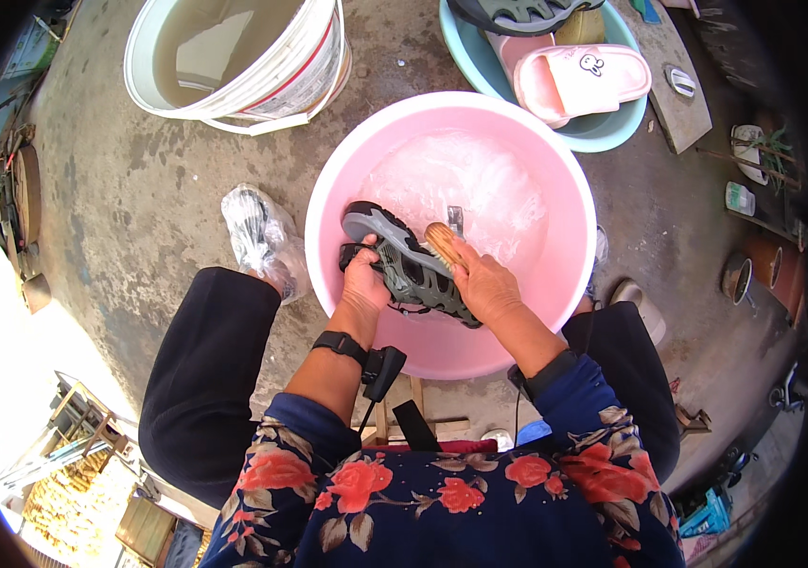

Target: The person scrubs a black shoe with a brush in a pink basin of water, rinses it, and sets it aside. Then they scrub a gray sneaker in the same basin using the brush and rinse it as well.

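Observation:
A large pink plastic basin (446, 358) holds shallow soapy water (475, 170). My left hand (363, 279) grips a grey and black sandal (411, 273) near one end, holding it tilted on its side over the lower left of the basin. In my right hand (483, 278) is a wooden scrubbing brush (444, 243), its pale bristles against the edge of the sandal's sole. A small dark and silvery patch (454, 217) shows in the water just past the brush; what it is I cannot tell.
A white bucket (283, 92) of murky water stands at the upper left. A light blue basin (606, 142) at the upper right holds pink slippers (581, 82) and another grey sandal (524, 15). My plastic-covered foot (258, 231) is left of the pink basin; a beige clog (639, 309) lies right.

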Demonstrator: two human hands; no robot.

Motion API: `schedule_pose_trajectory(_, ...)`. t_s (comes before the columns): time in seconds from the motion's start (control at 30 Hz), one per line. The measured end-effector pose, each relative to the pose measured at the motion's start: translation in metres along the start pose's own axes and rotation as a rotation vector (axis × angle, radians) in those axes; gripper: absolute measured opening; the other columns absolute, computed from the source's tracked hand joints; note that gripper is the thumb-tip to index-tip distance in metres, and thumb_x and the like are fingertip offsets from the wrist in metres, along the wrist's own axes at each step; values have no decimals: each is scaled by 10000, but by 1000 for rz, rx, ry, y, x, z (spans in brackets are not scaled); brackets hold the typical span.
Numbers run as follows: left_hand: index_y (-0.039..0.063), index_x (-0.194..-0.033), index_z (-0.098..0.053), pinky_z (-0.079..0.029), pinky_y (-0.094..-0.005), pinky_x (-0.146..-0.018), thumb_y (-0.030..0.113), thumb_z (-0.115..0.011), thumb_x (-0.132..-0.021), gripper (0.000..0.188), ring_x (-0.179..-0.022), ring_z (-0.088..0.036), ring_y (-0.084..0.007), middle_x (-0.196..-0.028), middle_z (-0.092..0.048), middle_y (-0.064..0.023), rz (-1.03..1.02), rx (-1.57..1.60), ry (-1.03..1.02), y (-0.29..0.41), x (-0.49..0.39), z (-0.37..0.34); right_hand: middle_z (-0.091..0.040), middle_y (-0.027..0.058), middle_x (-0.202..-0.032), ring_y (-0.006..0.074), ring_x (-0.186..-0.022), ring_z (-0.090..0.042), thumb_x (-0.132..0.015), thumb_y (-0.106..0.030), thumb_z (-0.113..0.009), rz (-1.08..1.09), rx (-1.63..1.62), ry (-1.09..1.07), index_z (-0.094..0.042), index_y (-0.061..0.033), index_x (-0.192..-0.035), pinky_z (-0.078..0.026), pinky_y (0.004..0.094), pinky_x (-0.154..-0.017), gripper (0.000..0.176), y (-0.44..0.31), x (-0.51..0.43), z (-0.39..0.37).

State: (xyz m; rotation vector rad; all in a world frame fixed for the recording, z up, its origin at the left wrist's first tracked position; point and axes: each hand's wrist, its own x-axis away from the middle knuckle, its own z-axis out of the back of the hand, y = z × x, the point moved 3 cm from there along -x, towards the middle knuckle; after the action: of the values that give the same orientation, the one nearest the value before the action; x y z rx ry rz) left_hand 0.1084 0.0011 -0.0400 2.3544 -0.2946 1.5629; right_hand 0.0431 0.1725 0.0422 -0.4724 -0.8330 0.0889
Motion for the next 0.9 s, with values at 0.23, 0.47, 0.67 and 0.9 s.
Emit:
schedule_pose_trajectory(0.23, 135, -887, -519, -401, -490, -859, 141, -472, -695, 198, -931, -523, -299, -980, -568, -91, -82, 27, -82, 6, 11, -10, -558, 213, -1018, 363, -958, -527, -865, -252, -395, -369, -394, 184, -340, -130, -1225, -406, 396, -832, 385, 62, 16, -14)
schedule_pose_trajectory(0.47, 113, -910, -513, -397, -469, -882, 462, -575, -769, 381, -978, -514, -270, -1013, -558, -90, -106, 52, 28, -3, 23, -24, -540, 239, -1023, 382, -957, -521, -837, -212, -449, -471, -390, 322, -270, -87, -1252, -410, 406, -833, 469, 59, 48, -31)
schedule_pose_trajectory(0.67, 77, -1079, -503, -403, -439, -887, 408, -590, -776, 457, -987, -516, -264, -1064, -551, -85, -56, -61, -94, -9, 23, -35, -533, 233, -900, 388, -860, -532, -829, -156, -475, -290, -386, 274, -222, -98, -1285, -418, 449, -772, 525, -6, 46, -40)
schedule_pose_trajectory(0.9, 147, -917, -511, -437, -328, -796, 142, -702, -715, 278, -876, -512, -143, -873, -522, 12, -107, -471, -250, -4, 33, -68, -544, 239, -1009, 377, -936, -526, -851, -165, -457, -191, -567, 295, -268, -139, -1279, -411, 421, -805, 469, 5, 14, -17)
